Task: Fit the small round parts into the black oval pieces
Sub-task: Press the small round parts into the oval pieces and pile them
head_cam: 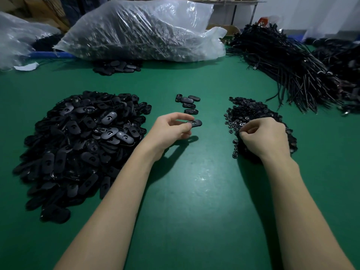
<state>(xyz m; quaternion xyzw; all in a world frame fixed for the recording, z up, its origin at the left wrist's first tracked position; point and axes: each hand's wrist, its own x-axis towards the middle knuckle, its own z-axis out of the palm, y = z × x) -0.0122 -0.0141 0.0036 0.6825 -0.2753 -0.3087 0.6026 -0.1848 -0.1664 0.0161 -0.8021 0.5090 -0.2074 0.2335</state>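
Note:
A big heap of black oval pieces (78,145) lies on the left of the green table (194,191). A smaller heap of small round parts (251,112) lies on the right. My left hand (171,131) pinches one black oval piece (194,124) above the table's middle. My right hand (266,137) rests on the near side of the round-part heap with its fingers curled into the parts; what its fingertips hold is hidden. Several oval pieces (188,103) lie in a short row just beyond my left hand.
A large clear plastic bag (140,30) of dark parts lies across the back, with a small cluster of oval pieces (116,68) in front of it. Bundles of black cables (296,67) pile up at the back right. Another plastic bag (17,39) sits at the far left.

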